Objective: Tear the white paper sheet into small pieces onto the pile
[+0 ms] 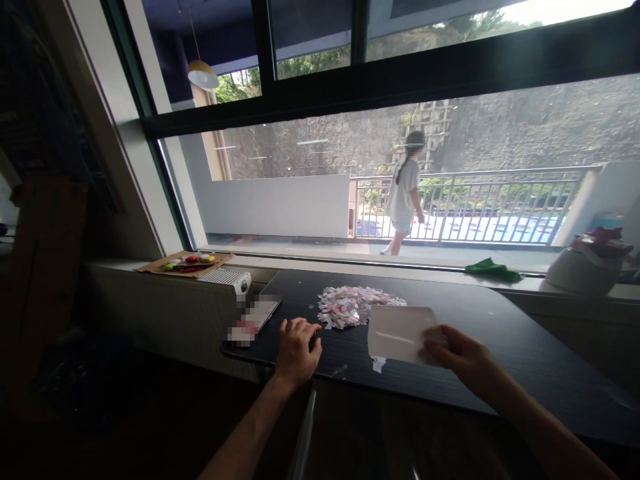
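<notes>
My right hand [453,350] grips a pale, flat rectangular piece [400,331] by its right edge, thumb on top, over the dark table [450,383]. Behind the pale piece lies a heap of small white and pink scraps [350,305], partly hidden by it. One loose scrap [379,365] rests just below the piece's lower edge. My left hand [299,350] is at the table's front edge, left of the heap, with its fingers bent but apart and nothing seen in it.
A flat, blurred-out item [254,321] lies on the table's left end. On the sill are a cardboard sheet [187,265] with colourful items, a green cloth [493,270] and a white pot [585,270]. A person [406,190] walks outside the window.
</notes>
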Demonstrator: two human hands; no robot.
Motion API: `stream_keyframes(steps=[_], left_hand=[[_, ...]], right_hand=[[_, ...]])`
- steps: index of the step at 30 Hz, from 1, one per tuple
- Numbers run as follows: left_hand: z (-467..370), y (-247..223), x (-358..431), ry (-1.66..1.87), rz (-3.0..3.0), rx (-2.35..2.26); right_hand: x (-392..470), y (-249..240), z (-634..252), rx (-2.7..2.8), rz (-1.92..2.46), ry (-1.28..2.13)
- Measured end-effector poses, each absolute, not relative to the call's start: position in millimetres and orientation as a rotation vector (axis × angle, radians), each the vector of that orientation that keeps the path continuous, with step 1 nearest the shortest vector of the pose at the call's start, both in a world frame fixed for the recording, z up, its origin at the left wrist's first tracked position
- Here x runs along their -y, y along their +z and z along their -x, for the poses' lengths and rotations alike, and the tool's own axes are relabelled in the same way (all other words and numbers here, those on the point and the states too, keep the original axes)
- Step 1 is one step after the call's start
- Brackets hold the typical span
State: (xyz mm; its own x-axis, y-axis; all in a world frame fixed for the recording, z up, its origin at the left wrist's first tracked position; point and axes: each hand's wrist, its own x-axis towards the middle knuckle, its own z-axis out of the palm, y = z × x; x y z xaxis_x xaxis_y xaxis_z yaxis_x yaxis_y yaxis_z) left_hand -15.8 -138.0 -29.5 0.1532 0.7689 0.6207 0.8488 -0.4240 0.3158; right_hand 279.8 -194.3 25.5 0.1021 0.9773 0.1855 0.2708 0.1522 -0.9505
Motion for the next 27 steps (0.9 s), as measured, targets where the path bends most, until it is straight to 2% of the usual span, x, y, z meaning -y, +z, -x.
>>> stream_keyframes(steps=[9,27], left_hand=[[17,-31,137,-1.139,2.284,1.606],[18,-29,138,-1.124,2.299,1.569]], right_hand=[[206,20,-286,1.363,1.309,0.924],[218,17,-298,1.276,1.338,0.834]])
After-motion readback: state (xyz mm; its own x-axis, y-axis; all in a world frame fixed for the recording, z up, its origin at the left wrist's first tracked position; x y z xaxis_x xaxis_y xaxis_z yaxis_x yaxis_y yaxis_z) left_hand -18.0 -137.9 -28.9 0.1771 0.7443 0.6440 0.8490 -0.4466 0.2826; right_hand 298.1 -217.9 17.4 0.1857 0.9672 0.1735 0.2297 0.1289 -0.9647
